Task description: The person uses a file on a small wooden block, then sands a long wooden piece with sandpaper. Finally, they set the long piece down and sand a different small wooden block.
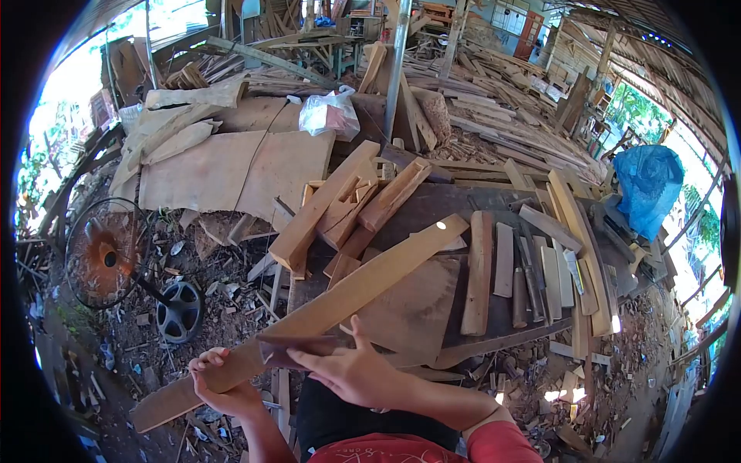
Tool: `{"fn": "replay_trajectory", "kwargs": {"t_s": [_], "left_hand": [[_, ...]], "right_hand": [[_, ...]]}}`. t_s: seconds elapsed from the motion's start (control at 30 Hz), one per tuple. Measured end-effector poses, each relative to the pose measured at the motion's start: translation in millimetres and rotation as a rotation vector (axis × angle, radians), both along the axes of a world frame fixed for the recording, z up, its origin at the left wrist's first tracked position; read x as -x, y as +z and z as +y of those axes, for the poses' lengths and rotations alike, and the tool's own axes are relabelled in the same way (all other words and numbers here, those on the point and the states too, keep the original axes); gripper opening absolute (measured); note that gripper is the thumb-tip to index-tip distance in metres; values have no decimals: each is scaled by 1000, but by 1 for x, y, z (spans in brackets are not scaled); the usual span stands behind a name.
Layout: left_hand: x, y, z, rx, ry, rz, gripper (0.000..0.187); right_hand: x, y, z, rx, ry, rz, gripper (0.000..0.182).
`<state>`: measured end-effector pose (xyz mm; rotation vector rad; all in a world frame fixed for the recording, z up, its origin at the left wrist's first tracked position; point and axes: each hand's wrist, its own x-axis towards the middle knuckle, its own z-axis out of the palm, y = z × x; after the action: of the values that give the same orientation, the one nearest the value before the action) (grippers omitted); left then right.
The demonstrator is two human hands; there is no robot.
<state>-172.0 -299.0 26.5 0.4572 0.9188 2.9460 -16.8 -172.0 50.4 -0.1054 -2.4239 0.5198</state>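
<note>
A long, pale wooden board [378, 274] slants across the front of me, its far end over the workbench and its near end out past the bench. My left hand [224, 386] is closed round the board close to that near end, fingers curled over its edge. In my right hand [351, 374] is a dark brown, flat-sided wooden piece [297, 349], held against the board's side; the index finger points up and the other fingers rest along the piece. Part of the right hand's grip is hidden behind the hand itself.
Thick timber blocks [340, 204] are heaped on the workbench [417, 309]. To their right lie chisels [532, 285] and several wood strips. A pedestal fan [108, 258] stands at left over littered ground. A blue bag [648, 185] hangs at right; planks are piled behind.
</note>
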Motion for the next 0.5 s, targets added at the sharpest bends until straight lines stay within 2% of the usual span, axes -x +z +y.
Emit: {"fn": "replay_trajectory", "kwargs": {"t_s": [0.07, 0.13, 0.2, 0.27, 0.33, 0.4, 0.43, 0.5], "left_hand": [[0, 1, -1, -8, -10, 0, 18], [1, 2, 0, 11, 5, 23, 19], [1, 4, 1, 32, 25, 14, 19], [0, 4, 1, 55, 53, 9, 19], [-3, 0, 3, 3, -8, -18, 17], [-12, -10, 12, 47, 35, -32, 16], [-18, -15, 18, 37, 10, -47, 15], [-25, -15, 27, 18, -15, -56, 15]], "right_hand": [[3, 11, -5, 85, 7, -210, 48], [10, 11, 4, 48, -38, -190, 48], [15, 5, 22, 25, -189, -175, 44], [10, -4, 52, 2, -439, -153, 37], [4, 3, 82, 129, -758, -198, 29], [-1, -5, 104, 124, -915, -71, 24], [1, -7, 96, 127, -905, -75, 24], [14, 17, 64, 191, -753, -331, 27]]}}
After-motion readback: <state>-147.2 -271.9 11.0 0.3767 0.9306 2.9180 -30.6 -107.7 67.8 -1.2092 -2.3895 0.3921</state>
